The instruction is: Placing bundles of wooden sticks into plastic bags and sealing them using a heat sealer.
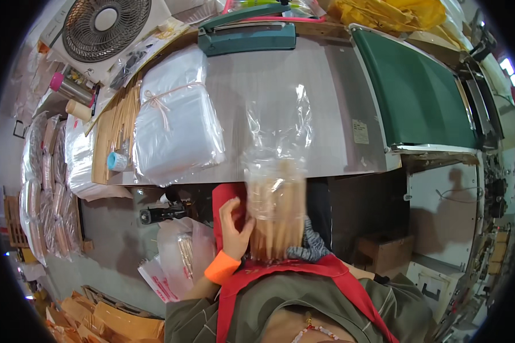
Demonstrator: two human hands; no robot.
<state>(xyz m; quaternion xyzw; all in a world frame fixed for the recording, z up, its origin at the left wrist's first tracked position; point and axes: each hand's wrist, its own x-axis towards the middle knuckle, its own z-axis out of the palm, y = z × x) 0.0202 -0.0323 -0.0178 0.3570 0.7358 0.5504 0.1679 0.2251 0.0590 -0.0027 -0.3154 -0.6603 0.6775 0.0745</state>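
In front of my red apron, a bundle of pale wooden sticks [277, 228] stands upright inside a clear plastic bag [277, 134]. The bag's loose upper end reaches over the table edge. My right hand [310, 244], in a grey knitted glove, grips the bundle low on its right side; part of that hand is hidden behind the sticks. On the other side is my bare left hand [233, 228], with an orange band at the wrist. Its fingers are bent and apart close to the bag; whether the thumb touches it, I cannot tell.
On the grey table [337, 114] lie a tied stack of clear bags [177, 120], loose sticks [123, 114] and a blue tape roll [117, 162]. A teal bag sealer [246, 39] stands at the back, a fan [106, 23] back left, a green-topped surface [415, 88] right.
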